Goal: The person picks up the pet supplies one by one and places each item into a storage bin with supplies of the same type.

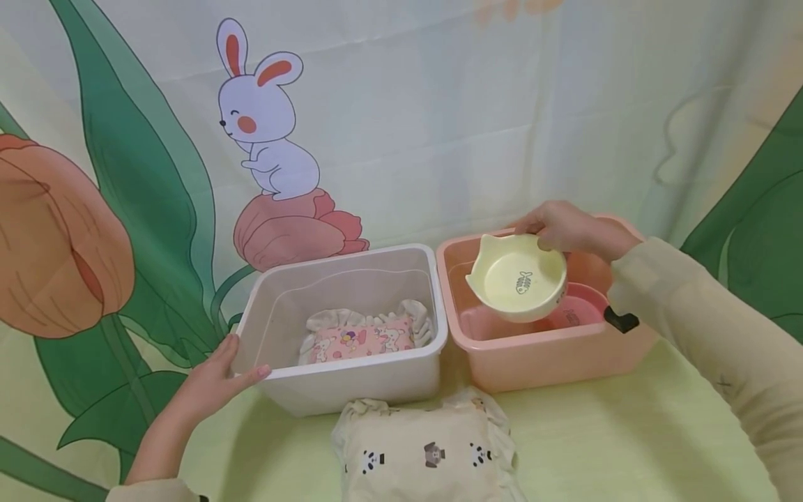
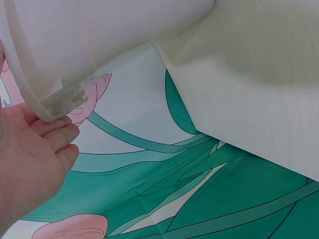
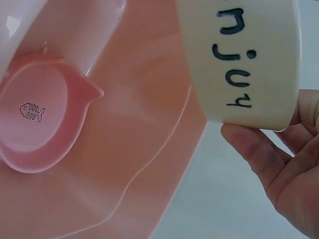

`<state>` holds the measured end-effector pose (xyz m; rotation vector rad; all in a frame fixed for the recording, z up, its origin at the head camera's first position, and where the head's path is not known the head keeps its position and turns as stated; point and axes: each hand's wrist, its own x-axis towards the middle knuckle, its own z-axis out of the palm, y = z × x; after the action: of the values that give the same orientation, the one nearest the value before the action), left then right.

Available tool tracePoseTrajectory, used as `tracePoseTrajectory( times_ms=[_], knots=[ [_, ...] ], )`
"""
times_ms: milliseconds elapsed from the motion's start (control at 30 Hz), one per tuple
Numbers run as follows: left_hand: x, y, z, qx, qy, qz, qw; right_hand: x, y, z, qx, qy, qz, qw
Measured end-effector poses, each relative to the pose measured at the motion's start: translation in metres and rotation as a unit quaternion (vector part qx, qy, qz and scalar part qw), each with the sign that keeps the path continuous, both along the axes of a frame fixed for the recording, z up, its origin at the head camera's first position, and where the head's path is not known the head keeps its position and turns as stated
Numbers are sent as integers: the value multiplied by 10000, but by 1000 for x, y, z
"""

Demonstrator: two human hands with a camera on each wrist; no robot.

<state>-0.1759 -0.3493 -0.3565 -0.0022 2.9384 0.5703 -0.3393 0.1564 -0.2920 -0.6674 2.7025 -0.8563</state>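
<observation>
My right hand pinches the edge of a pale yellow cat-eared pet bowl, tilted above the pink bin. Its inside carries a fish-bone print, and dark lettering on its outer wall shows in the right wrist view. Inside that bin lies a pink bowl of similar shape, also with a fish-bone print. My left hand grips the rim of the white bin at its front left corner; fingers lie against the rim's outside. A pink ruffled cushion with rabbit prints lies in the white bin.
In front of the bins lies a cream ruffled cushion with panda and dog prints, on a pale green table surface. The two bins stand side by side against a printed curtain with a rabbit and tulips.
</observation>
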Motion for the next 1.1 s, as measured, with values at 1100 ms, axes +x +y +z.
tracePoseTrajectory(
  times_ms=[1100],
  knots=[
    [1,0,1,31,-104,58,9999,-10,-4,-8,319,99,-183,9993]
  ],
)
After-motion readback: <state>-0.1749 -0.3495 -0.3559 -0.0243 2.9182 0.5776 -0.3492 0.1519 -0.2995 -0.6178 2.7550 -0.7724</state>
